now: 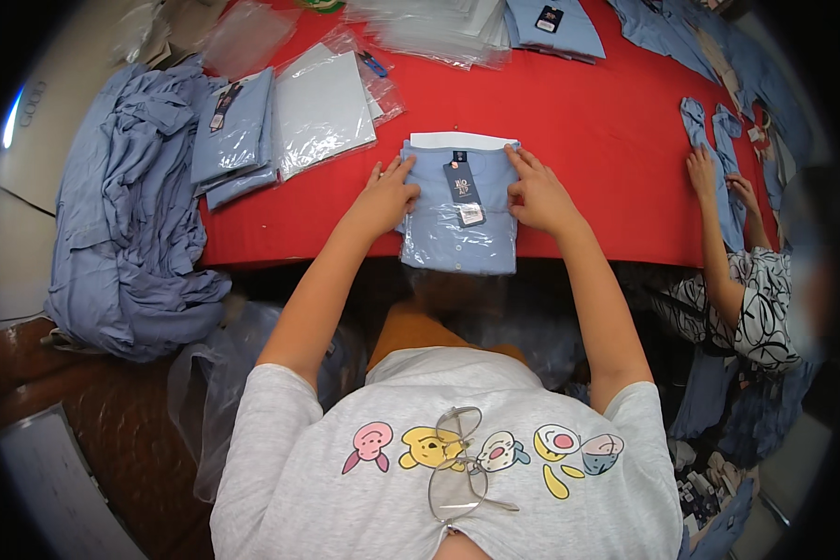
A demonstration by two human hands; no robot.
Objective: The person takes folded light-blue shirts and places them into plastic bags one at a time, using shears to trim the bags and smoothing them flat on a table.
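Observation:
A folded light blue shirt (429,182) lies in front of me at the red table's near edge, with a dark hang tag on its front. A strip of white card (462,141) shows along its far edge. Clear plastic bag (443,245) covers the shirt's near part, which juts past the table edge. My left hand (388,194) grips the shirt's left side, fingers bent at its edge. On the opposite side, my right hand (539,190) holds the shirt's edge with the thumb tucked in and fingers toward the far corner. Each hand's grip on shirt or bag is partly hidden.
Bagged blue shirts (233,140) and a stack of white sheets in plastic (327,112) lie at left, beside a heap of blue garments (126,196). Clear bags (429,28) are piled at the back. A co-worker's hands (705,173) handle blue cloth at right.

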